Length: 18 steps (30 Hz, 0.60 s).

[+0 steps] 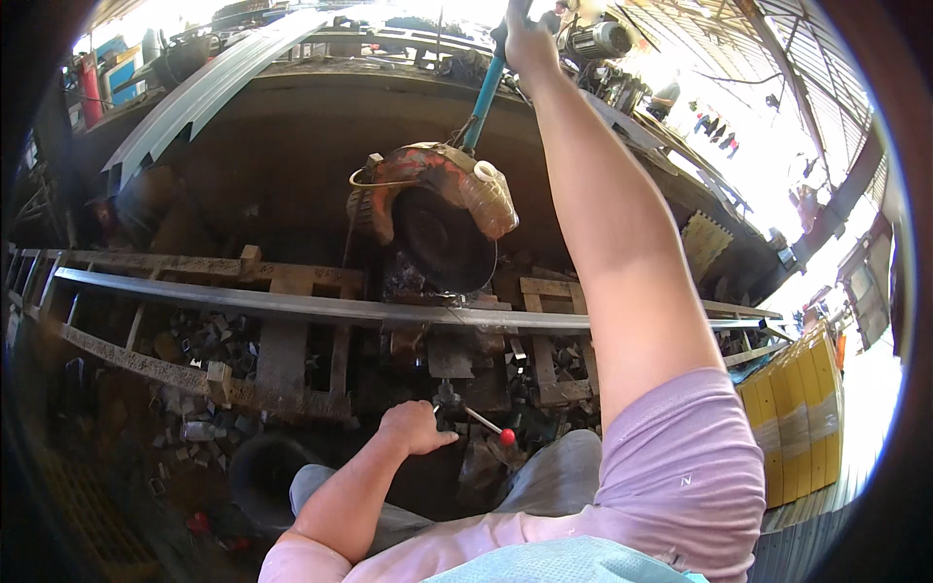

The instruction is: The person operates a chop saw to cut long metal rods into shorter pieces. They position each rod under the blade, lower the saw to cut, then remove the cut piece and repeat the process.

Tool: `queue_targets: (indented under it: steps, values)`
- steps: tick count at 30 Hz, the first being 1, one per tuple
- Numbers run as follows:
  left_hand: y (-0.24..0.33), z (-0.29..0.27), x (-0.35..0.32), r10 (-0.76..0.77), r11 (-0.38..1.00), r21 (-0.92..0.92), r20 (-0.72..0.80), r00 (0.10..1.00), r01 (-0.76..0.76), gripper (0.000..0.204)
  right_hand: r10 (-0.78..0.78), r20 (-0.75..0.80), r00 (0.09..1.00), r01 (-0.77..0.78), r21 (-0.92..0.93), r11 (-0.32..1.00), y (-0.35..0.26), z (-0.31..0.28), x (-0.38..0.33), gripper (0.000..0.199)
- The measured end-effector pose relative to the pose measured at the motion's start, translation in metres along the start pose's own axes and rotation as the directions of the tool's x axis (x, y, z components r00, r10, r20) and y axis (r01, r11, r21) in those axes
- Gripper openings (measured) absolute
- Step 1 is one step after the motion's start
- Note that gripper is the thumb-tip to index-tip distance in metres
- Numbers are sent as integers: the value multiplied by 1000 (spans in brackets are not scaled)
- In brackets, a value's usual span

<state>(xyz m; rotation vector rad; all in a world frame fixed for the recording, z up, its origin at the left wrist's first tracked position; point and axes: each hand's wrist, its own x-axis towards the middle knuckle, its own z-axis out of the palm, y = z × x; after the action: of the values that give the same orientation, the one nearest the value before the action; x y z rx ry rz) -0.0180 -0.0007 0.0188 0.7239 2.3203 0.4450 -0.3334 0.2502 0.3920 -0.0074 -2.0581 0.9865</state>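
Note:
High at the top, my right hand [532, 51] is closed round the end of the long blue handle [485, 105] of a cut-off saw [410, 165]. The saw has a worn orange guard, a dark round blade [442, 243] and a plastic bottle [492, 202] fixed to its side. Below the blade, a long metal bar [292, 307] lies across the saw's base. Close to my body, my left hand [413, 428] is closed on one arm of a vise handle [483, 422]; the handle's opposite arm ends in a red knob. My left fingertips are partly hidden.
Wooden frames [165, 367] support the bar on both sides, with small metal offcuts [209, 335] beneath. Pale metal sheets [219, 83] lean at the back left. A yellow stack [799, 413] stands at right, and an electric motor [601, 40] sits at the back.

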Motion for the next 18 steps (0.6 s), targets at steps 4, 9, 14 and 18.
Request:
queue_targets:
  steps: [4,9,14,18]
  values:
    - [3,6,-1,53,998,35,-58,997,-51,78,-161,-24,987,159,-79,984,20,-63,-148,39]
    - [16,9,-10,-26,999,38,-86,996,30,75,191,267,945,-225,101,969,84,-126,-378,30]
    - [17,21,-6,-80,991,97,-142,987,94,68,549,723,419,-191,-521,832,154,-142,-545,54]
    - [21,23,-14,-117,981,123,-253,960,152,64,586,780,218,-164,-563,810,143,-141,-566,62]
